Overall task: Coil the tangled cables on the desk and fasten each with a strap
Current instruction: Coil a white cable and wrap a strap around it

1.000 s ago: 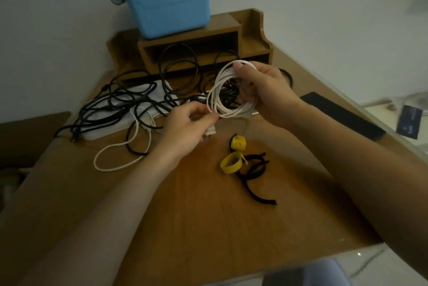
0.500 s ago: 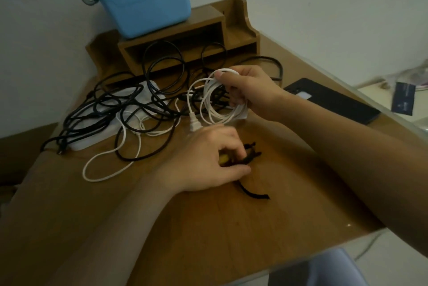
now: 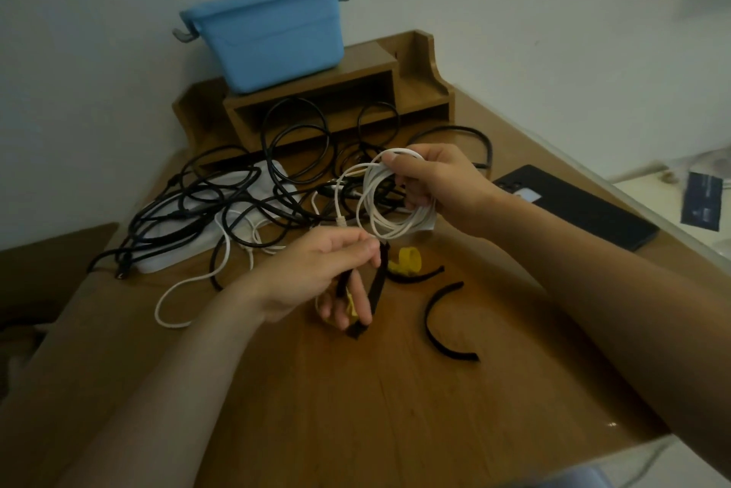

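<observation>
My right hand (image 3: 439, 187) grips a coiled white cable (image 3: 379, 210) above the desk, thumb on top of the loops. Just below the coil, my left hand (image 3: 316, 274) pinches a black strap (image 3: 375, 290) that hangs down between its fingers. Under that hand lies a yellow strap (image 3: 350, 307), partly hidden. Another yellow strap (image 3: 407, 260) lies rolled up beside two loose black straps (image 3: 439, 323). A tangle of black cables (image 3: 221, 202) and a loose white cable (image 3: 186, 290) lie spread on the desk's left.
A wooden desk shelf (image 3: 316, 92) at the back carries a blue plastic bin (image 3: 269, 32). A white power strip (image 3: 186, 246) sits under the tangle. A black phone (image 3: 573, 206) lies at the right, near the desk's edge (image 3: 553, 452).
My left hand let go of the white cable's end, went down to the straps, and has lifted one black strap up toward the coil. My right hand kept holding the coil.
</observation>
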Demonstrator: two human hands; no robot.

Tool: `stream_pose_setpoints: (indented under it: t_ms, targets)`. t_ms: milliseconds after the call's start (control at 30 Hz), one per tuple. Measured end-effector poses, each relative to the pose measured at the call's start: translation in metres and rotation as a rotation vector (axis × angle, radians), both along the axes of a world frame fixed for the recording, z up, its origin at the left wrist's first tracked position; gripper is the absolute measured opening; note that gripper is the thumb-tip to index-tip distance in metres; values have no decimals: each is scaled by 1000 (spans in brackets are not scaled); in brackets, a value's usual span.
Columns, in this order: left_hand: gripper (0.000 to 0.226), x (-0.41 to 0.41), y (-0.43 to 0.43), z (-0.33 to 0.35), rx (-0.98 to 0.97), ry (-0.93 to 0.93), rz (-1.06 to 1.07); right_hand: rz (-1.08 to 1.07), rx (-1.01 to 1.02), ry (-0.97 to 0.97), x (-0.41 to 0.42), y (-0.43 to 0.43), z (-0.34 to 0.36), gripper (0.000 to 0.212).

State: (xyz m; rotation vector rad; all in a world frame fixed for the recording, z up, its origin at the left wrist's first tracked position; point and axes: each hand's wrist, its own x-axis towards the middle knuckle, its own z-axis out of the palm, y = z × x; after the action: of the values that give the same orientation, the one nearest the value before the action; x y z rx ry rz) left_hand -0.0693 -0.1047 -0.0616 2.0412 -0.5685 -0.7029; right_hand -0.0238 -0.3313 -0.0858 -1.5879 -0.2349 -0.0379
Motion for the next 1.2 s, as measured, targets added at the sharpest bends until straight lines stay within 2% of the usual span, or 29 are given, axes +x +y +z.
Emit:
stream_pose_setpoints:
  t_ms: [67,200,267,334,434,534,634,734,834,901,1068,1201]
  targets:
    - [38,1,3,2,92,-33,-15,0,-6,0,0,0,0,46]
    - [52,5,4,0,257,-264,-5,0,-21,0,0,1,1,46]
    - [47,6,7,0,281,-344,-24,-1,-23,4,0,1,1,45]
    - [31,5,9,0,312,-439,-94,-1,-22,8,0,2,2,45]
    - [19,-3,4,-1,222,-587,-125,-8,-15,11,-1,3,1,46]
    - [19,-19,-13,-3,81,-582,-140,-11,-9,16,-1,4,1,46]
    - [32,-28,-32,-15,238,-581,-160,-15,3,21,-1,5,-1,47]
    - [15,-28,-40,-23,273,-561,-156,-9,16,17,-1,3,-4,47]
    - [5,-21,-29,-17,179,-444,-188,-12,13,13,-1,1,-3,47]
    - [7,-14,-19,-9,39,-408,-150,-16,21,13,-3,0,-1,46]
    - [14,9,8,4,-568,-430,501,16,-39,-44,-15,5,12,34]
    - [14,25,19,-1,-686,-469,720,64,-84,-131,-28,11,28,37]
